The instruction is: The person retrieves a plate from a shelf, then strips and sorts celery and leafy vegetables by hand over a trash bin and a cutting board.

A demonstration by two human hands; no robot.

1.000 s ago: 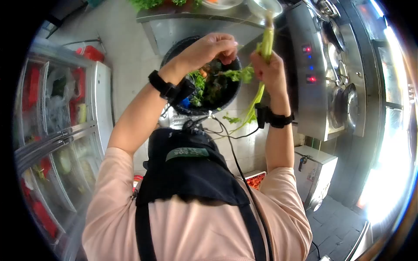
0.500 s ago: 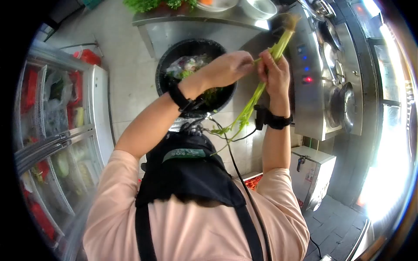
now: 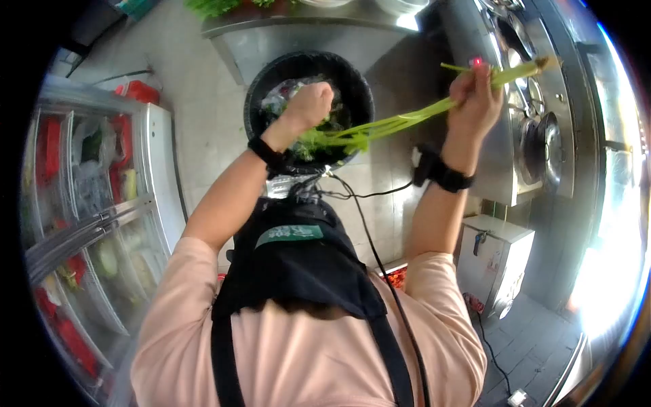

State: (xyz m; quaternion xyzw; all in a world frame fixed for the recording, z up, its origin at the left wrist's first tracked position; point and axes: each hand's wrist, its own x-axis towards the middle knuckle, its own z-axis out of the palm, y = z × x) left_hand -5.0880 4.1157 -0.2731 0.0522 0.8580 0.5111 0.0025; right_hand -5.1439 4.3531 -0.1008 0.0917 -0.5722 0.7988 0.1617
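Note:
My right hand grips a bunch of celery near its root end, out to the right. The long pale-green stalks slant down to the left, and their leafy tips reach over a black bin. Above that bin my left hand is closed in a fist, close to the leafy ends. Whatever its fingers hold, if anything, is hidden. Green scraps and a clear plastic bag lie inside the bin.
A steel table with greens and bowls stands beyond the bin. Steel counter and pans are at right, above a white box. A glass-door fridge stands at left. Black cables hang before my apron.
My right hand has swung right with the celery, which now lies more level. My left hand has come away from the stalks, moving left and down over the bin.

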